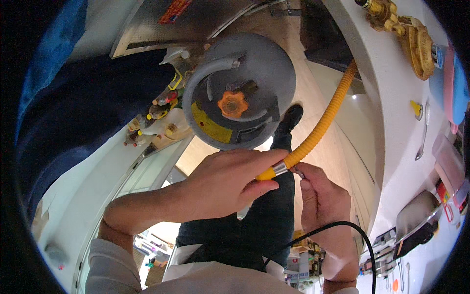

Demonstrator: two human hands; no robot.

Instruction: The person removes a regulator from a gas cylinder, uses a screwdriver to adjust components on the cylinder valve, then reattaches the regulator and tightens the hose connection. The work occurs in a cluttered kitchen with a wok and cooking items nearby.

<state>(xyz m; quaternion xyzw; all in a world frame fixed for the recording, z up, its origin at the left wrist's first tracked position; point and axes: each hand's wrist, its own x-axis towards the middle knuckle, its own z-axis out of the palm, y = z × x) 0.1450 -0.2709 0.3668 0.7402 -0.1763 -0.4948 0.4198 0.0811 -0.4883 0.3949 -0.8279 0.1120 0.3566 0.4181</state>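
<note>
A yellow corrugated gas hose (325, 130) runs down from the counter's edge to my hands. Its end sits in the fingers of my left hand (223, 181), which grips it beside a silver hose clamp (280, 168). A smooth yellow tip (265, 174) sticks out past the clamp. Just right of the clamp, my right hand (325, 193) is closed in a pinch; a small metallic bit (299, 173) shows at its fingertips, too small to name. Beyond my hands, a grey gas cylinder (274, 63) stands upright with an orange valve knob (232, 104) on top.
On the white counter (369, 93) at the right lie a brass regulator (416, 46), a spoon (423, 134) and several utensils. Bottles (159, 110) crowd a ledge left of the cylinder. A black cable (338, 224) loops past my right forearm. Dark blue cloth (88, 103) covers the far left.
</note>
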